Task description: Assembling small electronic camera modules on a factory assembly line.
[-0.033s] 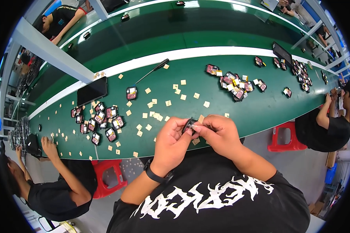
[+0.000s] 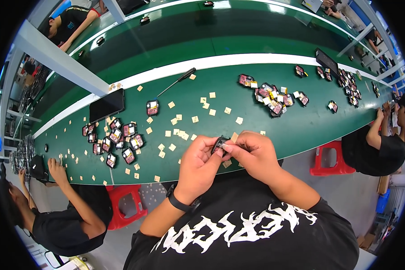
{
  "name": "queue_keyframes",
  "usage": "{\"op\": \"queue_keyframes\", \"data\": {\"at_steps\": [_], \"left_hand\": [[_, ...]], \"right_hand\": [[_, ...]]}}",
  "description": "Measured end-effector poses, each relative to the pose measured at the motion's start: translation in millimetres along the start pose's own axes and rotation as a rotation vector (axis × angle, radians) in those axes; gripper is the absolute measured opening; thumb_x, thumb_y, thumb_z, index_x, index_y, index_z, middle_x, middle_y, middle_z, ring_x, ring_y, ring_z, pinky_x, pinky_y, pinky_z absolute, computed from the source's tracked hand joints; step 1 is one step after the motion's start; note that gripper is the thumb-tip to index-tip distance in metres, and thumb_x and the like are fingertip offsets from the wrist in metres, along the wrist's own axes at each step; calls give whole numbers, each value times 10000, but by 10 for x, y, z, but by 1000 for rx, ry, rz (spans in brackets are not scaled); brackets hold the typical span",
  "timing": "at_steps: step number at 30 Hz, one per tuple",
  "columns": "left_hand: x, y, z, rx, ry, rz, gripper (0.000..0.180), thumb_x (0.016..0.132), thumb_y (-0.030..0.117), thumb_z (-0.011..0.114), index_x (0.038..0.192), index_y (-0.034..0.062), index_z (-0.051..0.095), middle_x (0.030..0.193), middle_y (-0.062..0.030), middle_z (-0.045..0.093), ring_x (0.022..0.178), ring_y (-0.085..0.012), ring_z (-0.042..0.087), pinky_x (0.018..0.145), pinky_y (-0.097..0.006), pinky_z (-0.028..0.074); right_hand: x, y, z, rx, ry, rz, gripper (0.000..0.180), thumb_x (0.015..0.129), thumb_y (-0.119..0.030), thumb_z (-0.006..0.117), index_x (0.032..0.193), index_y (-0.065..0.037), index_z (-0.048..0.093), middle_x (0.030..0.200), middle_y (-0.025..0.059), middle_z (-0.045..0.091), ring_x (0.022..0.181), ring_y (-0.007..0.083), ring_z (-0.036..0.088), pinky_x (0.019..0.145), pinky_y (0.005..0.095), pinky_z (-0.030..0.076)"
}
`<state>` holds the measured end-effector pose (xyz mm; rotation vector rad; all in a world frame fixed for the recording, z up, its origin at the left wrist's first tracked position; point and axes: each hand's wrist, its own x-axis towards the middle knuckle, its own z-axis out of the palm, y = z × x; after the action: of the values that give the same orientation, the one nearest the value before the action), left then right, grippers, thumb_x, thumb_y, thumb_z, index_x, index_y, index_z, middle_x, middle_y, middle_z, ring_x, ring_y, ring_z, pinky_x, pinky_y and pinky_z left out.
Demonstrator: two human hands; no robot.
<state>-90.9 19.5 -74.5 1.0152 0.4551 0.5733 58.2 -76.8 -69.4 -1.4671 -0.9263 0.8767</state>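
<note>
- Left of centre on the green bench (image 2: 301, 130), a cluster of small black cased units (image 2: 114, 141) lies among scattered tan squares (image 2: 175, 132), with a dark phone (image 2: 106, 105) just above.
- Centre frame: the left hand (image 2: 198, 166) has its grip pinched on a small black unit (image 2: 220, 144), held just above the bench's near edge.
- The right hand (image 2: 252, 155) pinches the same piece from the other side.
- It looks light and rigid with delicate insides; hold it by the casing edges.
</note>
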Motion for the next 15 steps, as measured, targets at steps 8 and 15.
{"op": "queue_keyframes", "data": {"at_steps": [8,15], "left_hand": [[-68,1,-147,-7,-82,-14,234,1027,-46,521,1260,-75,519,1205,-146,648,1102,-193,669,975,-355,580],[-134,0,-126,-74,-19,-100,272,1016,-49,539,1286,-82,516,1208,-154,645,1095,-212,680,968,-360,591]], "right_hand": [[89,-13,15,306,-11,272,250,890,-57,799,1014,-19,584,774,-39,531,653,28,507,566,205,466],[147,-61,55,364,-52,393,230,912,-54,773,1044,-17,589,810,-34,609,683,16,545,558,185,410]]}}
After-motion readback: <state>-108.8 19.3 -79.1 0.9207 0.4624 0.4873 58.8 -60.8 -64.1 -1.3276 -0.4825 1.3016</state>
